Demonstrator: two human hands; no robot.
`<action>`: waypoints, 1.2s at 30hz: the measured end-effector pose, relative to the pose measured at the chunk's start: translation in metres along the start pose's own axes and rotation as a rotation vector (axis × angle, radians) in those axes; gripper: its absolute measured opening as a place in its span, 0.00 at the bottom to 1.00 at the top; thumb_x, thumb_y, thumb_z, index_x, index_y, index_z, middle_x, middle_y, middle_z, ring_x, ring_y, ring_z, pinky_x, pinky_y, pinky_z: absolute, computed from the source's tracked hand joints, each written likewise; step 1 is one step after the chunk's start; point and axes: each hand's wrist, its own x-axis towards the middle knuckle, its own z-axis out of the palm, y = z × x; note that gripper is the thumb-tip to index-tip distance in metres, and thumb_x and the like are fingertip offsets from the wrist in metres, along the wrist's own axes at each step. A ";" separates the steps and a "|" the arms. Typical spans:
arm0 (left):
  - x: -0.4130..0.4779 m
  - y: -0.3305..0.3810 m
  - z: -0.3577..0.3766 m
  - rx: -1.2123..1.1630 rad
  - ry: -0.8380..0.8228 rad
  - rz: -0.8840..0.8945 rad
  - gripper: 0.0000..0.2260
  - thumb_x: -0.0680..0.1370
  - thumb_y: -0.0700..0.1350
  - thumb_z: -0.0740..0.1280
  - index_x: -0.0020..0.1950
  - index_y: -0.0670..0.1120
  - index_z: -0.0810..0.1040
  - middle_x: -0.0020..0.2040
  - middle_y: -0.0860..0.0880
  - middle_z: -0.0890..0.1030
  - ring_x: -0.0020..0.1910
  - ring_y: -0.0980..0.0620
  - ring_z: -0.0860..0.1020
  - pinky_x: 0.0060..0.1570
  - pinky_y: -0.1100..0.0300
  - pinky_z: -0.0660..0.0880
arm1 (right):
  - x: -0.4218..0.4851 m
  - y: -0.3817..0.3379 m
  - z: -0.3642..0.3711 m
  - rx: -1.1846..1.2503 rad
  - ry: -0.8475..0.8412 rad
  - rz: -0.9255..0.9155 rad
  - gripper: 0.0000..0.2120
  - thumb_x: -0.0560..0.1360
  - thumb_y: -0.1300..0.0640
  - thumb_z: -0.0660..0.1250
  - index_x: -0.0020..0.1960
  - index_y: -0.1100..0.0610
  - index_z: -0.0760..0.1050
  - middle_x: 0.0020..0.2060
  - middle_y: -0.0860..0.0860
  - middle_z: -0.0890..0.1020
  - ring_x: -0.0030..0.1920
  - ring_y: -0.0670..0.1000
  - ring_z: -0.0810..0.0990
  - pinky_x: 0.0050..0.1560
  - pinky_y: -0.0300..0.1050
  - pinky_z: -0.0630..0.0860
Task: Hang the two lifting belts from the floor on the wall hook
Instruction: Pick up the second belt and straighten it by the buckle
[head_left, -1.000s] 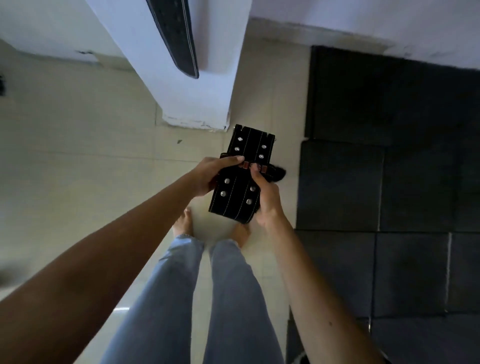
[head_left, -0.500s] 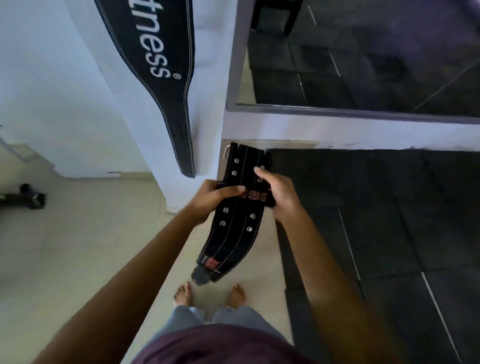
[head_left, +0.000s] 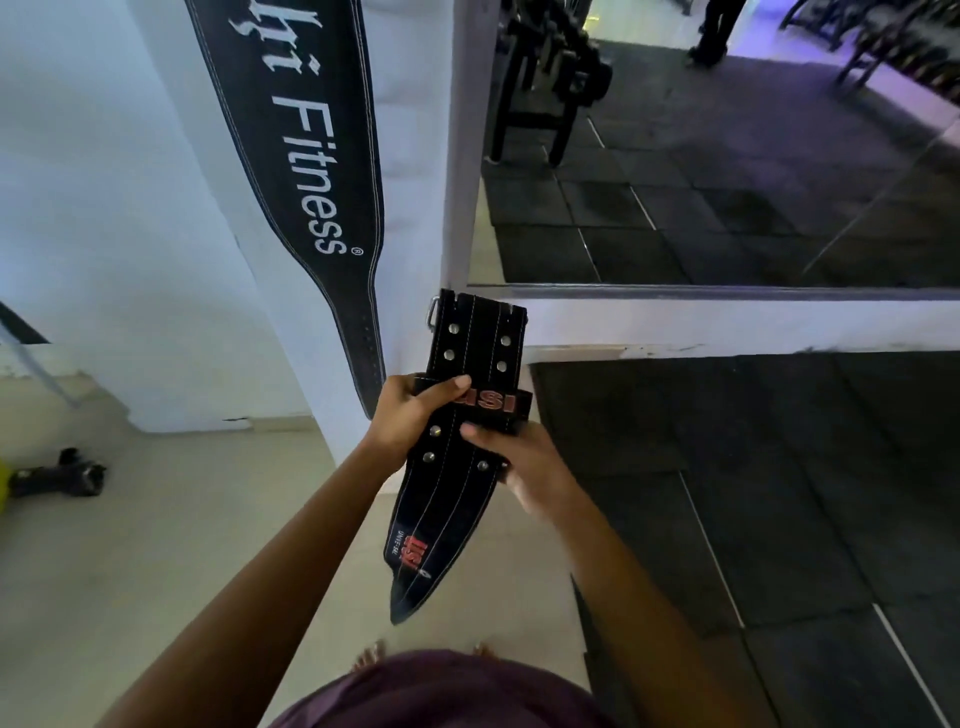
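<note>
You hold the studded black belt (head_left: 462, 462) in front of you with both hands, roughly at the centre of your view. Your left hand (head_left: 410, 418) wraps its left edge, thumb pressed flat across the front just above the red-lettered loop (head_left: 493, 402). Your right hand (head_left: 524, 467) grips the right edge slightly lower, thumb laid on the front and fingers curled behind. The belt runs from its metal buckle (head_left: 432, 314) at 12 o'clock to its tapered tip at 6 o'clock, which hangs free above the pale tiled floor (head_left: 130, 545); red lettering shows near that tip.

The second belt (head_left: 306, 171), black with white "Fitness" lettering, hangs flat against the white pillar (head_left: 410, 130) at 11 o'clock, its narrow end pointing down just left of your left hand. Whatever it hangs from lies beyond the top of the view.

At 1 to 2 o'clock a wall mirror (head_left: 727, 156) reflects dark mats and a black rack. Black rubber mats (head_left: 779, 493) cover the floor at 3 to 5 o'clock. A dark object (head_left: 57, 473) lies on the tiles at 9 o'clock, too blurred to identify.
</note>
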 end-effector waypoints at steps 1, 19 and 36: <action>0.000 0.003 0.002 -0.003 0.000 0.003 0.06 0.73 0.41 0.72 0.41 0.38 0.83 0.38 0.43 0.85 0.37 0.46 0.84 0.37 0.60 0.79 | -0.006 0.010 0.003 -0.013 -0.006 0.006 0.17 0.69 0.61 0.76 0.58 0.58 0.82 0.54 0.58 0.86 0.56 0.59 0.84 0.62 0.60 0.77; -0.008 0.007 0.012 0.082 -0.103 0.063 0.12 0.75 0.44 0.70 0.52 0.35 0.80 0.47 0.36 0.84 0.46 0.40 0.84 0.50 0.51 0.80 | 0.015 -0.103 -0.027 -0.043 0.169 -0.178 0.21 0.74 0.45 0.71 0.59 0.60 0.79 0.52 0.55 0.85 0.55 0.57 0.84 0.54 0.51 0.79; -0.017 0.005 -0.001 -0.016 -0.007 0.061 0.12 0.73 0.43 0.72 0.49 0.34 0.82 0.47 0.36 0.85 0.47 0.39 0.84 0.49 0.50 0.80 | -0.015 -0.012 0.006 -0.087 0.079 -0.176 0.19 0.72 0.52 0.75 0.60 0.57 0.81 0.54 0.56 0.86 0.56 0.55 0.84 0.63 0.57 0.77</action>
